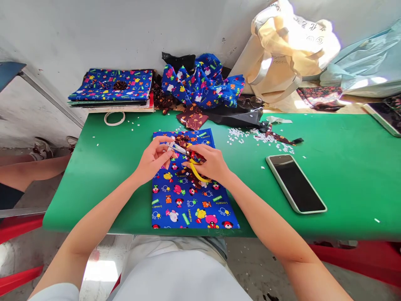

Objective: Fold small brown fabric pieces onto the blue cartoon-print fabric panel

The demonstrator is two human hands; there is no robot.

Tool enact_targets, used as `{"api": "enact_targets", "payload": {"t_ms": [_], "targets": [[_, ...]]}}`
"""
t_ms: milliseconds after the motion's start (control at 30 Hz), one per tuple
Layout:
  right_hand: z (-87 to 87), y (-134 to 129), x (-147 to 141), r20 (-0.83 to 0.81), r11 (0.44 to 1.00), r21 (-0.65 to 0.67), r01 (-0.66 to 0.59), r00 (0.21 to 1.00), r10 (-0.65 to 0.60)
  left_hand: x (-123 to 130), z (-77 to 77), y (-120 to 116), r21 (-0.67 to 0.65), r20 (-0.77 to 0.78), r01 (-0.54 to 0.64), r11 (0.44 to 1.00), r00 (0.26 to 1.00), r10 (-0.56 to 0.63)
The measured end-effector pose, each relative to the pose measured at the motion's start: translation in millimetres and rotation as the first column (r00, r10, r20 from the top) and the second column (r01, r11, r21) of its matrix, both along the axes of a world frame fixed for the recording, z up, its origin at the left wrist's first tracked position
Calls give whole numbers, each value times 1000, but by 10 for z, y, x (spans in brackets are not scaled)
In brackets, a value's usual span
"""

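Observation:
My right hand [210,162] is closed around a pair of scissors [198,170] with yellow handles, its blades pointing left. The blade tips lie at the fingers of my left hand [157,156], which pinches a small white piece [171,144], perhaps paper or tape. Below both hands a blue cloth [178,205] printed with cartoon animals lies flat near the table's front edge. Some brown patterned fabric [184,139] rests on its upper part, partly hidden by my hands.
A phone [296,183] lies on the green table [103,184] to the right. White scraps [239,136] are scattered behind it. A tape roll [114,118], a folded cloth stack [109,85], crumpled blue fabric [200,85] and a cream tote bag [272,62] are farther back. A person's legs [31,169] show at left.

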State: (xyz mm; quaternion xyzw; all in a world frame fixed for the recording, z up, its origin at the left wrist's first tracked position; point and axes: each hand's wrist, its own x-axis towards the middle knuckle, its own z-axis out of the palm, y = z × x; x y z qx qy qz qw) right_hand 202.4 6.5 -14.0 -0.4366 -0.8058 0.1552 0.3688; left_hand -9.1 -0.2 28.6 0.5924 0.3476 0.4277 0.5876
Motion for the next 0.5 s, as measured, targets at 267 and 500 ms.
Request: {"api": "enact_targets", "payload": {"t_ms": [267, 500], "targets": [[-35, 17, 17, 11, 999, -3, 40, 999, -40, -4, -8, 9, 24, -17, -21, 1000, 1000, 21], [-51, 14, 21, 62, 997, 14, 71, 996, -72, 0, -10, 11, 15, -21, -20, 1000, 1000, 20]]}}
